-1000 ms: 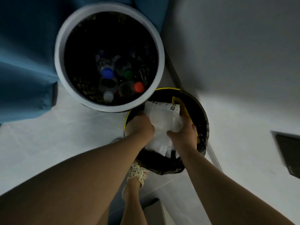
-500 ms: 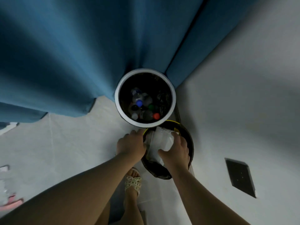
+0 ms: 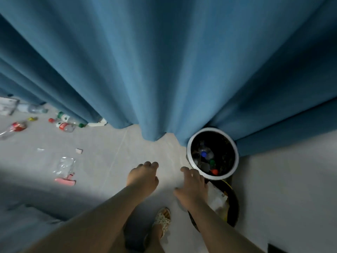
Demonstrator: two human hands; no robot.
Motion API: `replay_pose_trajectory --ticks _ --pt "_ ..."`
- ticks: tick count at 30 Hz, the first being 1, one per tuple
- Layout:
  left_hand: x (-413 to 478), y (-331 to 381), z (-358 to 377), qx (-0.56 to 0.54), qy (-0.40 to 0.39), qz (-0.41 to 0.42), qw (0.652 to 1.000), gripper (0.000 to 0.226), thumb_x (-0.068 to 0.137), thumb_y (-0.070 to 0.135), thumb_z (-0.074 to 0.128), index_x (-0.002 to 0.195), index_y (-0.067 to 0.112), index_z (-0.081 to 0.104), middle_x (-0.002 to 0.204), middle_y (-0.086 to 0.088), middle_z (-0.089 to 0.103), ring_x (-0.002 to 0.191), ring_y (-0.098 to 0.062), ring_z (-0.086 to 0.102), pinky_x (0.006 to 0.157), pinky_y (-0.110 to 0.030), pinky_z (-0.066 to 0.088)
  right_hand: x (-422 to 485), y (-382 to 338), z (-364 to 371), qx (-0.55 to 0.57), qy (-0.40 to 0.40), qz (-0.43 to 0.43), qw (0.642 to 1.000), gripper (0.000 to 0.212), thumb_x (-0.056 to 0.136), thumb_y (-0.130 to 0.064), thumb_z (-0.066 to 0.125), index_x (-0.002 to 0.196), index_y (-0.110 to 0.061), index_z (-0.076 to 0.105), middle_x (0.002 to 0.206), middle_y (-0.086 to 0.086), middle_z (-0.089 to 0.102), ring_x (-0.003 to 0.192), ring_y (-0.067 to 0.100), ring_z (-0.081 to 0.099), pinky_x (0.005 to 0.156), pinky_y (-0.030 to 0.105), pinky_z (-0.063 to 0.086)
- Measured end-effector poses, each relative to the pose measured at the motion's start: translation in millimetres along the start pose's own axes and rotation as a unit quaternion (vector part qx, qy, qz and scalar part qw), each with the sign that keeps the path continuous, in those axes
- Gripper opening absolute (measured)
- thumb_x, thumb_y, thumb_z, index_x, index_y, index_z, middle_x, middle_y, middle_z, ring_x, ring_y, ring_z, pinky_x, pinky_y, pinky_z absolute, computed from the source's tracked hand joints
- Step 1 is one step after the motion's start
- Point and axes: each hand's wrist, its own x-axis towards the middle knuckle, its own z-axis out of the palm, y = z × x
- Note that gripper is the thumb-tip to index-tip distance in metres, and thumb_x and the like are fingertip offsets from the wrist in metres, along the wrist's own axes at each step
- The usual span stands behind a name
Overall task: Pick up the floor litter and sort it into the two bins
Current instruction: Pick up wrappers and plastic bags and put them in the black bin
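Hovering above the pale floor [image 3: 109, 161], your left hand [image 3: 143, 177] is loosely curled and empty, and your right hand [image 3: 192, 189] is spread open, holding nothing, just beside the bins. Crumpled white wrappers [image 3: 217, 199] lie in the yellow-rimmed black bin [image 3: 234, 203]; capped plastic bottles fill the white-rimmed bin [image 3: 235, 148] touching it. Well apart to your left, bottles [image 3: 63, 125], a clear plastic bag [image 3: 64, 166] and a pink wrapper [image 3: 65, 181] lie scattered near the blue curtain [image 3: 164, 61].

A: Heavy blue cloth curtain [image 3: 164, 61], matt, softly folded!
B: And the floor [image 3: 109, 170], smooth pale tile, faint sheen.
A: Clear glossy plastic bottles [image 3: 64, 123] there, a crinkly see-through bag [image 3: 64, 166], and a smooth white-rimmed bin [image 3: 235, 154].
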Motion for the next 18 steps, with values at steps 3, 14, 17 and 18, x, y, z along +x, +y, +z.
replay_pose_trajectory --ticks 3,14,17,18 --pt "-18 -39 -9 -0.042 0.003 -0.060 0.997 0.042 0.093 0.016 0.041 0.135 0.019 0.040 0.129 -0.005 0.053 0.116 -0.023 0.053 0.090 -0.033 0.046 -3 -47 0 -0.040 -0.017 -0.055 0.998 0.061 0.087 -0.028 0.057 0.140 -0.030 0.028 0.148 0.001 0.029 0.133 0.023 0.032 0.103 0.037 0.031" --pt "-61 -195 -34 -0.168 -0.005 -0.183 0.969 0.045 0.093 0.014 0.041 0.138 0.020 0.037 0.137 -0.004 0.047 0.123 -0.024 0.047 0.100 -0.034 0.043 -14 -219 38 -0.152 -0.073 -0.166 0.972 0.056 0.088 -0.029 0.057 0.139 -0.025 0.033 0.138 0.004 0.041 0.122 0.022 0.043 0.094 0.030 0.039" --pt "-68 -244 -48 -0.190 -0.003 -0.208 0.959 0.046 0.094 0.012 0.042 0.139 0.020 0.037 0.138 -0.004 0.047 0.123 -0.024 0.047 0.100 -0.033 0.043 -16 -268 50 -0.173 -0.097 -0.176 0.964 0.056 0.088 -0.029 0.057 0.139 -0.025 0.033 0.139 0.004 0.040 0.123 0.023 0.042 0.094 0.029 0.039" --pt "-69 -260 -53 -0.198 -0.001 -0.215 0.956 0.046 0.094 0.011 0.042 0.139 0.020 0.037 0.137 -0.004 0.047 0.123 -0.024 0.047 0.100 -0.033 0.043 -15 -286 54 -0.180 -0.102 -0.181 0.962 0.056 0.088 -0.029 0.057 0.139 -0.024 0.033 0.139 0.004 0.040 0.123 0.023 0.042 0.094 0.029 0.039"
